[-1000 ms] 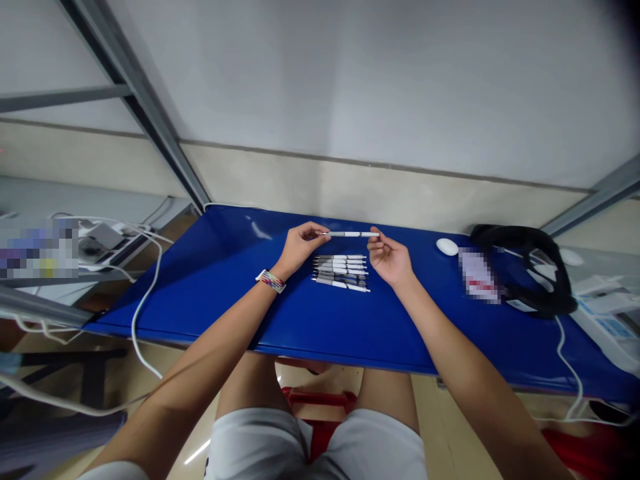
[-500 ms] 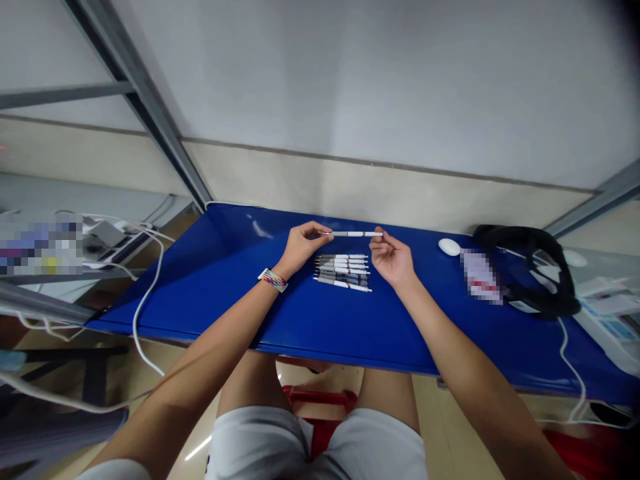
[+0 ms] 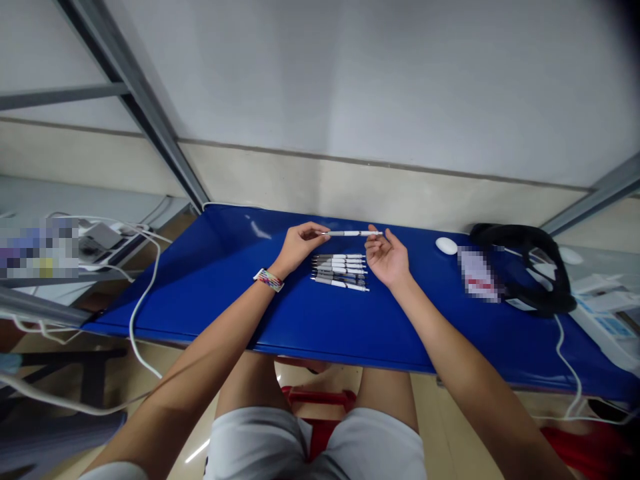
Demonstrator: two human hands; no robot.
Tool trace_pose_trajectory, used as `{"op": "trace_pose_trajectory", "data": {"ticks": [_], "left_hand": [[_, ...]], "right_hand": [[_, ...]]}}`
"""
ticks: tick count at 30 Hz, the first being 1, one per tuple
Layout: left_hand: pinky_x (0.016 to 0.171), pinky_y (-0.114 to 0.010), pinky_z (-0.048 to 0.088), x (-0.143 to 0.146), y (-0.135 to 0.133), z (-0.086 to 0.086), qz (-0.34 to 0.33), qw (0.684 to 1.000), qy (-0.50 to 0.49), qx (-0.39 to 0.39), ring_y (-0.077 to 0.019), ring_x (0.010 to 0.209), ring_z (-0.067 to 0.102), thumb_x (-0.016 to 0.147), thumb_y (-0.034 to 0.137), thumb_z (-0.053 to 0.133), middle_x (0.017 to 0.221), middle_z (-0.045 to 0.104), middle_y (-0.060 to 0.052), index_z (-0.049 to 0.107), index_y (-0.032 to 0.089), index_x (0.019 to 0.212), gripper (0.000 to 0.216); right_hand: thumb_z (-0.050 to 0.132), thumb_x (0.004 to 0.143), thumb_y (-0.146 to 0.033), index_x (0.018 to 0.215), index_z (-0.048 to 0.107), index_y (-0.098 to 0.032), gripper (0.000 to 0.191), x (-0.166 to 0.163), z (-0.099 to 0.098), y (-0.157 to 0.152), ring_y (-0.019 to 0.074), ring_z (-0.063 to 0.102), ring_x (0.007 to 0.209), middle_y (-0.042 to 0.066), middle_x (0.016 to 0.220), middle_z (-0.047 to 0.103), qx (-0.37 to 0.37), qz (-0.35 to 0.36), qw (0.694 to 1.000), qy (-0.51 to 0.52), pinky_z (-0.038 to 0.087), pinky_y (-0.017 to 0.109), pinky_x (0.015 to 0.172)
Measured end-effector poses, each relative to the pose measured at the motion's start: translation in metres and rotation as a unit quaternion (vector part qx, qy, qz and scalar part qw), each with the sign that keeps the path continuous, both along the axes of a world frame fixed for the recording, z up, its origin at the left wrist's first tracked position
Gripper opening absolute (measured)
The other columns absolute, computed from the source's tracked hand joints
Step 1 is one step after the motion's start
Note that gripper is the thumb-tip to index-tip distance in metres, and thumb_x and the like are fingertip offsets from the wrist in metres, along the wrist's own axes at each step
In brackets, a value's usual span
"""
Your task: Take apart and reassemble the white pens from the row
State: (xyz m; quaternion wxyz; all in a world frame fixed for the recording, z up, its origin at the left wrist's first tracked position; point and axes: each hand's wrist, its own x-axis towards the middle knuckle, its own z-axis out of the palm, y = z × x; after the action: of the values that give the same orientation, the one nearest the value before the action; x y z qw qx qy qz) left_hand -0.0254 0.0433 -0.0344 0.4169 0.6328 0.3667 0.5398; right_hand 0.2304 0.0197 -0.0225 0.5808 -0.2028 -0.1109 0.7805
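Note:
Above the desk I hold a white-and-grey click pen (image 3: 350, 233) level between both hands. My left hand (image 3: 297, 248), with a colourful woven band at the wrist, pinches the grey tip end. At the other end my right hand (image 3: 387, 259) has its fingers curled around the pen and its thumb close by the pen's end; whether the thumb presses there I cannot tell. Just below, several similar pens (image 3: 341, 264) lie side by side in a row on the blue desk (image 3: 320, 320), tips pointing left.
On the right are a white rounded object (image 3: 447, 246), a blurred packet (image 3: 477, 273) and a black headset-like strap (image 3: 563, 267). A white cable (image 3: 145, 287) hangs over the left edge. A wall (image 3: 380, 187) stands behind the desk, and a metal frame post (image 3: 150, 107) rises at the left.
The right fingers have shifted along the pen, and the thumb now stands apart from the index finger at its end. The left hand still pinches the tip end. The view has shifted slightly.

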Motion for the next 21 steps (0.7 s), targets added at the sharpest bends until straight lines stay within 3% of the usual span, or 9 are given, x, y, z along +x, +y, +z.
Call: {"op": "trace_pose_trajectory", "data": {"ticks": [5,8,17,21], "left_hand": [[0.083,-0.035,0.059,-0.0025,0.0018,-0.0004,0.008,1.0,-0.013,0.004,-0.0178,0.082,0.073,0.081,0.039,0.09,0.092,0.081,-0.006,0.083,0.019,0.099,0.028],[0.082,-0.035,0.059,-0.0021,0.0019,-0.0011,0.009,1.0,-0.008,0.003,-0.0177,0.081,0.072,0.081,0.039,0.09,0.091,0.08,-0.007,0.082,0.019,0.099,0.027],[0.083,-0.034,0.058,-0.0001,0.0006,-0.0006,0.011,1.0,-0.01,0.0,-0.0178,0.083,0.071,0.081,0.04,0.089,0.093,0.079,-0.007,0.08,0.018,0.099,0.029],[0.082,-0.033,0.057,-0.0002,0.0013,-0.0015,0.01,1.0,-0.015,0.003,-0.0171,0.082,0.071,0.082,0.039,0.089,0.091,0.079,-0.006,0.08,0.017,0.098,0.029]], "right_hand": [[0.061,0.101,-0.015,0.108,0.069,-0.016,0.011,-0.0023,0.0006,-0.0004,0.0054,0.059,0.055,-0.001,0.072,0.066,-0.005,0.008,1.0,-0.014,0.053,0.01,0.05],[0.064,0.101,-0.018,0.107,0.069,-0.018,0.008,-0.0026,0.0004,0.0,0.0063,0.061,0.056,-0.001,0.072,0.067,0.006,0.011,1.0,-0.023,0.055,0.012,0.051],[0.056,0.103,-0.02,0.111,0.069,-0.015,0.016,-0.0043,0.0013,-0.0026,0.009,0.06,0.058,0.002,0.073,0.067,-0.01,-0.004,1.0,-0.008,0.056,0.015,0.05],[0.058,0.097,-0.016,0.113,0.069,-0.015,0.019,-0.0036,0.0009,-0.0035,0.0093,0.062,0.061,0.003,0.078,0.068,0.0,-0.002,1.0,-0.01,0.058,0.015,0.054]]}}
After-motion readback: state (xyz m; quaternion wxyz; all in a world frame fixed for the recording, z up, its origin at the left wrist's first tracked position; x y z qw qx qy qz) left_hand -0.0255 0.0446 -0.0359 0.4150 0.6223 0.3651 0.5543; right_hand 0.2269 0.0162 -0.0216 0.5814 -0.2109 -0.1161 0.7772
